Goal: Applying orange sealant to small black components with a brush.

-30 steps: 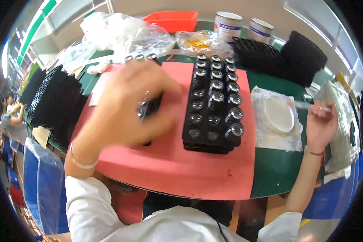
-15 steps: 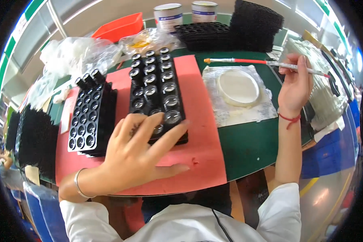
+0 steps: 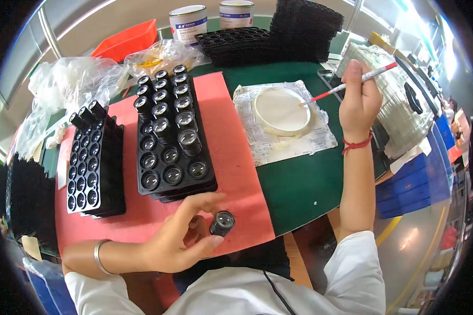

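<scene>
Since half a second ago, the left hand [image 3: 181,239] has left the middle tray [image 3: 171,139] and now holds one small black lens piece [image 3: 222,223] loosely between thumb and fingers, just below that tray on the red mat [image 3: 236,157]. It could slip and roll off the table edge. Right of the tray, the right hand [image 3: 358,100] pinches a thin brush [image 3: 352,84] over the white dish [image 3: 281,110]; a drip could dirty the paper.
</scene>
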Motion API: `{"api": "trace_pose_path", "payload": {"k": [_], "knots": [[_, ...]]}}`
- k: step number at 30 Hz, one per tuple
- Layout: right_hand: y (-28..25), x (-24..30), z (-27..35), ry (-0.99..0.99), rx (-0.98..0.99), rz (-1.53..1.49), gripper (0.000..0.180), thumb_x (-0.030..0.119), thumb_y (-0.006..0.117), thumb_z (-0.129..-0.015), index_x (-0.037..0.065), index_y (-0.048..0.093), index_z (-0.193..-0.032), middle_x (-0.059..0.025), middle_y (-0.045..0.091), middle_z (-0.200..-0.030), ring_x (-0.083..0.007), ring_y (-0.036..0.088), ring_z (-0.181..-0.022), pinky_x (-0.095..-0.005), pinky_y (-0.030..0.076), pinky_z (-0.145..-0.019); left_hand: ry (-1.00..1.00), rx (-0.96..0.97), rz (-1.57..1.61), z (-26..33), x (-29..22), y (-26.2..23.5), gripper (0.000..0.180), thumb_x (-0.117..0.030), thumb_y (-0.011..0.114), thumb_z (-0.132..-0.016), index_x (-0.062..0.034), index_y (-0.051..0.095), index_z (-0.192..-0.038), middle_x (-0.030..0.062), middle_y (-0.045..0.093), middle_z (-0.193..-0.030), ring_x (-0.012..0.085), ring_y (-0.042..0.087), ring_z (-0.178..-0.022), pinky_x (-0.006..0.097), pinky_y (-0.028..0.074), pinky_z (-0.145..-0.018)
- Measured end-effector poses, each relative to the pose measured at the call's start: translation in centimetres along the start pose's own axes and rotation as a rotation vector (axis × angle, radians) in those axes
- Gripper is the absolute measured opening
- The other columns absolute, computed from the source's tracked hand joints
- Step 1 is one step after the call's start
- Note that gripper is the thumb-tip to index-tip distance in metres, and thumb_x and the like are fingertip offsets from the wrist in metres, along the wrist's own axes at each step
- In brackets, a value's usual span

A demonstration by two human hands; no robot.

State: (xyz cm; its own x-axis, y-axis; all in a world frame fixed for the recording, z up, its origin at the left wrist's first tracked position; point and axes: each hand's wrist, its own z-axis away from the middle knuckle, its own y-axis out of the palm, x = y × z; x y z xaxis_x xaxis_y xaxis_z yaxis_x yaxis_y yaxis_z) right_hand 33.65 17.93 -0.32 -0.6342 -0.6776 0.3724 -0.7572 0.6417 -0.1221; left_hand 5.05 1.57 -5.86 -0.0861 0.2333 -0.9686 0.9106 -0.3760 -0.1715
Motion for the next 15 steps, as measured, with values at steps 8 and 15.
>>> {"api": "trace_pose_path", "payload": {"k": [8, 15], "knots": [[0.1, -1.5, -0.3, 0.343, -0.035, -0.299, 0.037, 0.031, 0.045, -0.092, 0.004, 0.051, -0.067, 0.0021, 0.041, -0.062, -0.0066, 0.036, -0.056, -0.0218, 0.029, -0.050, -0.216, 0.092, 0.353, -0.9, -0.3, -0.9, 0.033, -0.001, 0.061, -0.080, -0.0001, 0.047, -0.110, 0.0012, 0.053, -0.101, 0.0050, 0.050, -0.087, 0.021, 0.043, -0.074], [-1.1, -1.4, -1.4, 0.641, 0.046, -1.214, 0.027, 0.026, 0.043, -0.092, 0.007, 0.044, -0.072, 0.0008, 0.032, -0.054, -0.0094, 0.029, -0.052, -0.0252, 0.026, -0.054, -0.289, 0.138, 0.478, -1.1, -0.1, -1.4, 0.029, -0.001, 0.066, -0.076, -0.0026, 0.049, -0.100, -0.0008, 0.052, -0.093, 0.0017, 0.046, -0.072, 0.018, 0.040, -0.064]]}}
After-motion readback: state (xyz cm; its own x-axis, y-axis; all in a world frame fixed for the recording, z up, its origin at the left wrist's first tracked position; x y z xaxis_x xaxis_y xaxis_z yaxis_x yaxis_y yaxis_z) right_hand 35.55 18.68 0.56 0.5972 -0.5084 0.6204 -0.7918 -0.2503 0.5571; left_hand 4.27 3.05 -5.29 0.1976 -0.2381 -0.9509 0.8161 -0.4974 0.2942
